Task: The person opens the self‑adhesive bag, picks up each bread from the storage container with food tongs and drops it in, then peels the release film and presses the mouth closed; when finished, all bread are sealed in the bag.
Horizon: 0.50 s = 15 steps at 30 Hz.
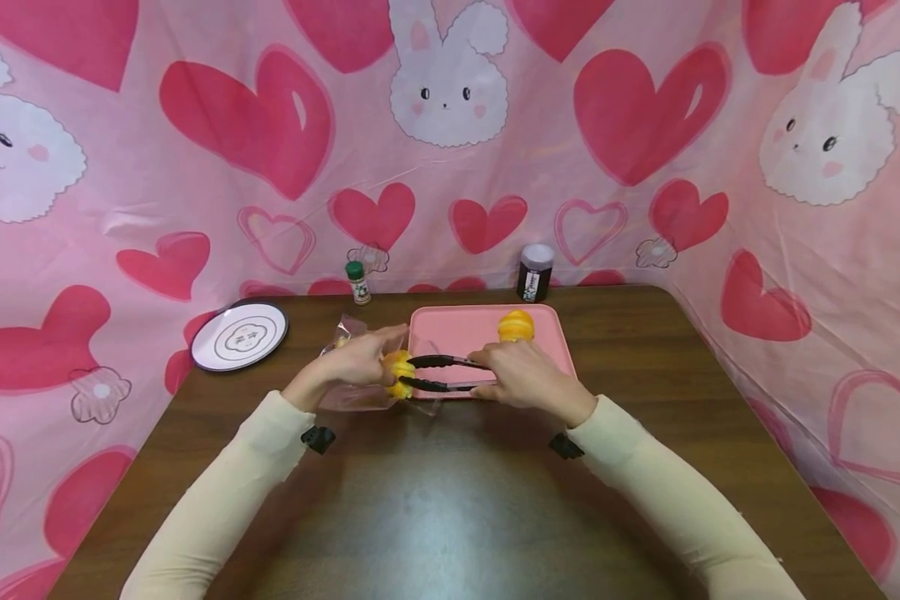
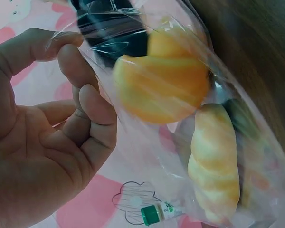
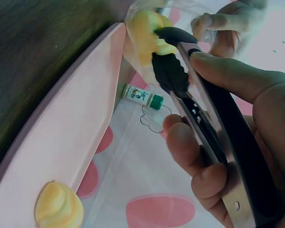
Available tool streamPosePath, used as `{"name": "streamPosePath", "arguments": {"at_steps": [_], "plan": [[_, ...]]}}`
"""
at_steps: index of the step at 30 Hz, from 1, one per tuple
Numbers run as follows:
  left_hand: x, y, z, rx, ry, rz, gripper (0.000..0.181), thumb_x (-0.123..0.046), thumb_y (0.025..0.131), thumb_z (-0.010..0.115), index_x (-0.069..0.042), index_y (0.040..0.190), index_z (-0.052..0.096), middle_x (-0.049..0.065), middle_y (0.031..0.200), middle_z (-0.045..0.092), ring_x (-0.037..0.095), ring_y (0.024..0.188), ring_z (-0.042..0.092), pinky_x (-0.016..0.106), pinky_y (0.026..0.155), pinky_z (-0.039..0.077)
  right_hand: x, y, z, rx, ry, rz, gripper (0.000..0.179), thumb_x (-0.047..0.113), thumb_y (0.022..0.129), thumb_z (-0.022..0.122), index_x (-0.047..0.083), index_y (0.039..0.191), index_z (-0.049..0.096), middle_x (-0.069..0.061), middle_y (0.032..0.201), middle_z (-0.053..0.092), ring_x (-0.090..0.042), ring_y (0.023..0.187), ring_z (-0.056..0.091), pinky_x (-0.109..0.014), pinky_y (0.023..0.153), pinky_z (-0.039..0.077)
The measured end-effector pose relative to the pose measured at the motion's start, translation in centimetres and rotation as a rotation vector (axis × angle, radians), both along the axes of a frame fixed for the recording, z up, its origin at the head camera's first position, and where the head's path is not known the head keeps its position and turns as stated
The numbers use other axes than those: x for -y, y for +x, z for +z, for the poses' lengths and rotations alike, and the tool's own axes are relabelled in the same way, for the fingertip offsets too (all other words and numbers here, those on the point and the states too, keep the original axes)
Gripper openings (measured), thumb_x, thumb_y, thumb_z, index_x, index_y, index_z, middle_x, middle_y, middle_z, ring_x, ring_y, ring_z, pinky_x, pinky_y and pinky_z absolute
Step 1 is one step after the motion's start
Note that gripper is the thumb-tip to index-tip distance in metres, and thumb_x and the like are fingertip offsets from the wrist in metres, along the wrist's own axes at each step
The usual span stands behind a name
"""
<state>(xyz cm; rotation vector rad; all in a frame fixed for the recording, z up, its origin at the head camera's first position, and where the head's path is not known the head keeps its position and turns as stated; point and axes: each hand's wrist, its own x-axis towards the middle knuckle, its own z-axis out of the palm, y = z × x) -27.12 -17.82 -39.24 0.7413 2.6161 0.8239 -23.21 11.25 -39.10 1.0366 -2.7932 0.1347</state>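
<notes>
My left hand (image 1: 356,360) pinches the rim of a clear plastic bag (image 1: 356,398) between thumb and fingers. A twisted bread roll (image 2: 213,164) lies deeper in the bag. Near the mouth is a rounded yellow bread (image 2: 161,90), at the black heads of the tongs (image 1: 437,361). Those heads are a little apart; whether they press the bread from both sides I cannot tell. The right hand (image 1: 528,373) grips the tongs by their arms, thumb on one and fingers round the other. Another yellow bread (image 1: 516,325) sits on the pink tray (image 1: 457,321).
A white plate (image 1: 217,342) with a dark rim stands at the left back. Behind the bag is a small green-capped shaker (image 1: 358,283). A black jar with a pale lid (image 1: 535,273) stands behind the tray, near the heart-patterned cloth (image 1: 450,175).
</notes>
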Motion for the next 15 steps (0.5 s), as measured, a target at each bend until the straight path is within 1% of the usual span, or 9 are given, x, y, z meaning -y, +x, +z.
{"name": "streamPosePath", "arguments": {"at_steps": [2, 4, 5, 7, 9, 12, 13, 15], "plan": [[0.0, 0.0, 0.1, 0.011, -0.008, 0.014, 0.094, -0.002, 0.074, 0.073, -0.007, 0.157, 0.029, 0.017, 0.160, 0.036, 0.028, 0.111, 0.054, 0.043, 0.091, 0.055, 0.0, 0.1, 0.0, -0.017, -0.026, -0.001, 0.047, 0.043, 0.082, 0.079, 0.017, 0.120, 0.071, -0.001, 0.095, 0.072, -0.019, 0.076, 0.064, -0.034, 0.060, 0.052], [0.0, 0.1, 0.2, 0.012, -0.010, 0.016, 0.095, -0.004, 0.074, 0.074, -0.009, 0.157, 0.029, 0.018, 0.156, 0.041, 0.028, 0.111, 0.054, 0.042, 0.089, 0.055, 0.1, 0.1, 0.0, -0.032, -0.047, 0.003, 0.048, 0.044, 0.082, 0.080, 0.017, 0.121, 0.071, -0.001, 0.095, 0.072, -0.018, 0.076, 0.064, -0.035, 0.063, 0.054], [0.0, 0.1, 0.3, 0.020, -0.003, 0.020, 0.095, -0.004, 0.074, 0.073, -0.010, 0.157, 0.028, 0.018, 0.155, 0.042, 0.027, 0.107, 0.055, 0.040, 0.085, 0.055, 0.1, 0.2, -0.1, -0.035, -0.055, 0.006, 0.049, 0.044, 0.081, 0.080, 0.017, 0.121, 0.071, -0.001, 0.095, 0.072, -0.018, 0.076, 0.064, -0.035, 0.064, 0.055], [-0.1, 0.2, 0.4, 0.036, 0.027, 0.009, 0.095, -0.004, 0.075, 0.073, -0.010, 0.158, 0.028, 0.020, 0.150, 0.045, 0.023, 0.087, 0.055, 0.033, 0.070, 0.053, 0.3, 0.1, -0.2, -0.048, -0.056, 0.014, 0.050, 0.045, 0.081, 0.080, 0.017, 0.121, 0.071, 0.000, 0.094, 0.072, -0.017, 0.074, 0.063, -0.034, 0.063, 0.054], [-0.2, 0.3, 0.4, 0.055, 0.073, -0.018, 0.093, -0.002, 0.076, 0.071, -0.008, 0.158, 0.026, 0.022, 0.145, 0.046, 0.018, 0.071, 0.052, 0.029, 0.059, 0.050, 0.6, 0.1, -0.4, -0.055, -0.048, 0.014, 0.050, 0.046, 0.082, 0.079, 0.017, 0.122, 0.070, 0.000, 0.094, 0.072, -0.016, 0.074, 0.063, -0.033, 0.063, 0.053], [-0.4, 0.3, 0.4, 0.076, 0.117, -0.048, 0.091, -0.001, 0.078, 0.070, -0.005, 0.157, 0.025, 0.024, 0.141, 0.046, 0.012, 0.055, 0.043, 0.026, 0.052, 0.047, 1.1, 0.1, -0.6, -0.070, -0.043, 0.017, 0.050, 0.047, 0.082, 0.078, 0.018, 0.122, 0.070, 0.001, 0.094, 0.071, -0.017, 0.074, 0.064, -0.034, 0.062, 0.053], [-0.4, 0.3, 0.4, 0.080, 0.125, -0.053, 0.091, -0.001, 0.079, 0.070, -0.004, 0.157, 0.024, 0.024, 0.143, 0.045, 0.011, 0.054, 0.044, 0.026, 0.052, 0.047, 1.2, 0.1, -0.7, -0.074, -0.047, 0.018, 0.049, 0.047, 0.082, 0.078, 0.018, 0.122, 0.070, 0.001, 0.094, 0.071, -0.017, 0.074, 0.064, -0.034, 0.062, 0.053], [-0.5, 0.3, 0.4, 0.074, 0.129, -0.061, 0.091, -0.002, 0.079, 0.070, -0.003, 0.157, 0.024, 0.024, 0.145, 0.043, 0.011, 0.052, 0.041, 0.025, 0.052, 0.046, 1.4, 0.1, -0.8, -0.073, -0.058, 0.020, 0.049, 0.046, 0.083, 0.078, 0.018, 0.123, 0.070, 0.002, 0.094, 0.070, -0.018, 0.075, 0.065, -0.035, 0.064, 0.054]]}}
